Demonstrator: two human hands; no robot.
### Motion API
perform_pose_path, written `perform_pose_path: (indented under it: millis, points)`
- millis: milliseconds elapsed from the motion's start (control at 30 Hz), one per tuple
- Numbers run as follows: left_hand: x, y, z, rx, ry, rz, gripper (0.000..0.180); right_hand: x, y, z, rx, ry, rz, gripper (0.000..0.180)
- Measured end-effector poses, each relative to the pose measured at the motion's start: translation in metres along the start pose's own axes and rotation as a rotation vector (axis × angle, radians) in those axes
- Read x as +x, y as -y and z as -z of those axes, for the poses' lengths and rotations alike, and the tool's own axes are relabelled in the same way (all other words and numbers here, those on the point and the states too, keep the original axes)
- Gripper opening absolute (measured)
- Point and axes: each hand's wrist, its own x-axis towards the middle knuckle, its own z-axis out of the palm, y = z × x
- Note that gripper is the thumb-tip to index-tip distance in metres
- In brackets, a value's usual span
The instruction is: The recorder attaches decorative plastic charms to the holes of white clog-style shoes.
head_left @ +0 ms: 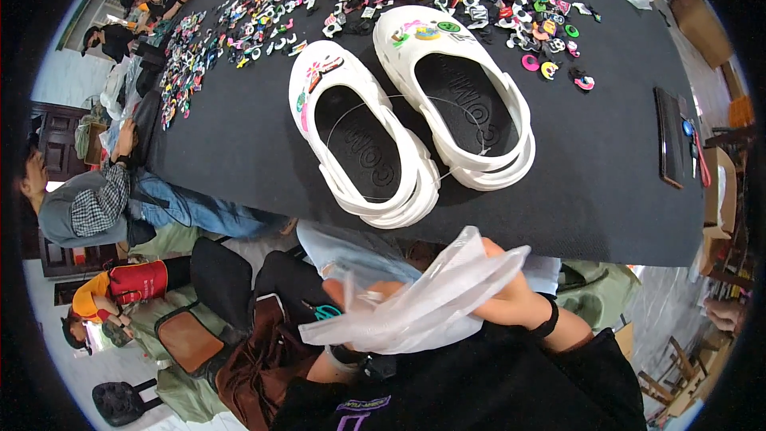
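Below the table's [239,152] near edge, your hands close around a clear plastic bag [423,303]: your right hand [511,291] grips its upper part, your left hand [355,295] shows through the film, fingers curled on it. On the black tabletop above sit two white clogs [411,112] side by side, decorated with charms, with loose colourful charms [263,20] scattered beyond.

Both hands, the left hand [351,291] and right hand [511,291], grip a clear plastic bag [423,303] below the black table [239,144], where two white clogs [363,140] [459,96] lie beside scattered colourful shoe charms [263,16].
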Motion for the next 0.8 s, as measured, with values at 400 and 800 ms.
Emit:
perform_pose_path:
  millis: [400, 800]
  points:
    - [0.12, 0.07, 0.014, 1.508, -1.296, 1.0, 0.101, 0.017, -0.003, -0.002, -0.318, 0.12, 0.113, 0.054]
    - [0.113, 0.071, 0.015, 1.442, -1.225, 0.758, 0.118, -0.001, 0.007, -0.002, -0.139, 0.345, -0.125, 0.042]
